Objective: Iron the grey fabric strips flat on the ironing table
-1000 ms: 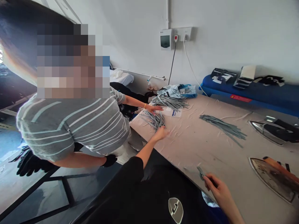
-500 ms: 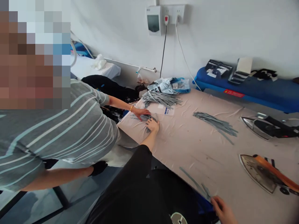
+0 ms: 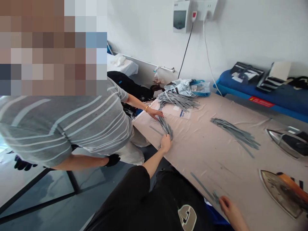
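One grey strip bundle is gripped by left fingers, a short piece by right fingers

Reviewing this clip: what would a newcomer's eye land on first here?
Probably the co-worker's grey striped shirt, filling the left side. Next, the bundle of grey strips at the table's near-left edge, touched by the co-worker's bare hand and the wearer's left hand. Then two irons at far right.

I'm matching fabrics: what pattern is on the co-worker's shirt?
The co-worker's short-sleeved knit shirt is grey with pale stripes, clearest in the head view.
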Demonstrator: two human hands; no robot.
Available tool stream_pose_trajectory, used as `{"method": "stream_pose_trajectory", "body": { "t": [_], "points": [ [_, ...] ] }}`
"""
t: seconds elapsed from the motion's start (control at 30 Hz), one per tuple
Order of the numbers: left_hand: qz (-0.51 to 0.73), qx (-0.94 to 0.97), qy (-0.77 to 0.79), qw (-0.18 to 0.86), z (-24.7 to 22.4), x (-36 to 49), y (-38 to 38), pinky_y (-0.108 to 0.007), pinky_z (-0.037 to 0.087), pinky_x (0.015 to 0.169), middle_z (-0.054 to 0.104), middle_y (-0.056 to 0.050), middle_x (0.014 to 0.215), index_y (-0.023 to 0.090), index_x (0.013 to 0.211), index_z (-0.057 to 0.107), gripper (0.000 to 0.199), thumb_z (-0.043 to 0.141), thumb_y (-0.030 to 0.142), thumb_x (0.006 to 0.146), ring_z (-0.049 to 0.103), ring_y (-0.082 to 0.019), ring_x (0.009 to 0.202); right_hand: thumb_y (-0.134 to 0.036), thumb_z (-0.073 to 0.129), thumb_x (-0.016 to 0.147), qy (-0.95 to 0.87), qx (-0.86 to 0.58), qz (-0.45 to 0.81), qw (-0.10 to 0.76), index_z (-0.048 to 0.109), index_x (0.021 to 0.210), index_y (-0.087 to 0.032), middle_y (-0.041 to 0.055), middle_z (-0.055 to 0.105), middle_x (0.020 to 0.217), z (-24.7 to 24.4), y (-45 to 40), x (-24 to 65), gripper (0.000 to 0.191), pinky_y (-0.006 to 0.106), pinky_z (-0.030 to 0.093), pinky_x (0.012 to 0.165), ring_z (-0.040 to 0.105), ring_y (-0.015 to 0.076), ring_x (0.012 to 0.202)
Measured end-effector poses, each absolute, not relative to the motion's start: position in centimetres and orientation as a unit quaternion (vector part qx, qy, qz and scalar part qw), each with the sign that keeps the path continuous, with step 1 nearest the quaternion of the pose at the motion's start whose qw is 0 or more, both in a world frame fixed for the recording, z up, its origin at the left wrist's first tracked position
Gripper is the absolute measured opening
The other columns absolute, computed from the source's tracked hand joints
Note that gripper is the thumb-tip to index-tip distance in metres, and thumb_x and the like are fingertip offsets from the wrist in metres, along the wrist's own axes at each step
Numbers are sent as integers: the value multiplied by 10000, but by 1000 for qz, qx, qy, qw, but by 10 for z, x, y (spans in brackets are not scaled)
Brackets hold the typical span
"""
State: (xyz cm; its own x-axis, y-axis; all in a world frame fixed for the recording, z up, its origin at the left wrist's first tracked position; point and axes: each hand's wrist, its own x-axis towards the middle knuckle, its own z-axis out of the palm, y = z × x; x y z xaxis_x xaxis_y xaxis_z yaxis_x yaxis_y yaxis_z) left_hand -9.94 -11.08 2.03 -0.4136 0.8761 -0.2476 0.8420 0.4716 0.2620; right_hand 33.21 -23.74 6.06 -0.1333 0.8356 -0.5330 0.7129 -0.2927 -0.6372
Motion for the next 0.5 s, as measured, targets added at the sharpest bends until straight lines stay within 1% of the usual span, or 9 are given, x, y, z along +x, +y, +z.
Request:
{"method": "stream_pose_trajectory", "body": {
  "t": [0.1, 0.17, 0.2, 0.23, 0.3, 0.37, 0.4, 0.47, 0.5],
  "points": [
    [51, 560, 803, 199, 20, -86, -130, -480, 558, 984, 629, -103, 1304, 161, 1270, 618, 383, 645, 400, 971, 633, -243, 1161, -755, 507, 633, -584, -659, 471, 55, 554, 519, -242, 28, 533, 462, 53, -237, 337, 528, 355, 418, 523, 501, 202, 460],
    [55, 581, 785, 208, 22, -82, -138, -467, 529, 1030, 632, -104, 1309, 169, 1239, 636, 351, 673, 358, 945, 616, -250, 1203, -748, 493, 619, -578, -664, 472, 49, 549, 510, -245, 35, 539, 458, 48, -238, 340, 518, 360, 410, 516, 506, 210, 453],
    [57, 585, 782, 208, 23, -81, -141, -458, 502, 1065, 620, -112, 1342, 179, 1253, 633, 371, 697, 328, 919, 596, -260, 1245, -749, 485, 612, -574, -667, 472, 47, 545, 505, -247, 37, 539, 454, 46, -239, 342, 517, 363, 407, 514, 505, 214, 450],
    [59, 583, 785, 203, 24, -82, -143, -453, 467, 1108, 588, -126, 1403, 192, 1300, 611, 444, 726, 302, 885, 560, -276, 1305, -752, 475, 606, -571, -671, 471, 46, 537, 500, -250, 37, 534, 446, 44, -241, 344, 516, 365, 403, 515, 501, 215, 445],
    [64, 562, 804, 184, 25, -85, -145, -481, 365, 1198, 443, -170, 1567, 209, 1461, 482, 717, 781, 285, 813, 433, -330, 1445, -752, 456, 605, -566, -679, 465, 46, 518, 493, -257, 33, 517, 434, 41, -246, 349, 511, 364, 396, 524, 490, 211, 443],
    [64, 526, 832, 165, 22, -89, -144, -558, 276, 1235, 295, -232, 1650, 177, 1573, 303, 977, 822, 326, 759, 307, -402, 1521, -746, 438, 612, -561, -687, 459, 46, 492, 487, -261, 28, 499, 431, 38, -251, 355, 503, 361, 391, 535, 476, 202, 445],
    [62, 507, 845, 161, 20, -89, -143, -590, 266, 1230, 267, -270, 1652, 141, 1592, 245, 1054, 831, 353, 742, 277, -437, 1530, -743, 425, 616, -558, -690, 458, 45, 482, 486, -263, 26, 491, 431, 37, -253, 358, 500, 358, 391, 539, 470, 197, 446],
    [59, 484, 858, 161, 14, -87, -140, -603, 306, 1205, 279, -319, 1632, 83, 1595, 200, 1085, 812, 377, 748, 273, -467, 1529, -731, 413, 610, -551, -699, 454, 37, 466, 479, -265, 26, 482, 433, 34, -256, 363, 487, 349, 388, 536, 459, 187, 445],
    [59, 486, 857, 162, 10, -84, -138, -579, 333, 1199, 294, -316, 1628, 75, 1595, 199, 1049, 784, 361, 772, 279, -453, 1534, -719, 413, 600, -547, -704, 452, 31, 459, 473, -265, 28, 476, 432, 33, -256, 365, 473, 345, 383, 530, 452, 183, 440]
  ]
}}
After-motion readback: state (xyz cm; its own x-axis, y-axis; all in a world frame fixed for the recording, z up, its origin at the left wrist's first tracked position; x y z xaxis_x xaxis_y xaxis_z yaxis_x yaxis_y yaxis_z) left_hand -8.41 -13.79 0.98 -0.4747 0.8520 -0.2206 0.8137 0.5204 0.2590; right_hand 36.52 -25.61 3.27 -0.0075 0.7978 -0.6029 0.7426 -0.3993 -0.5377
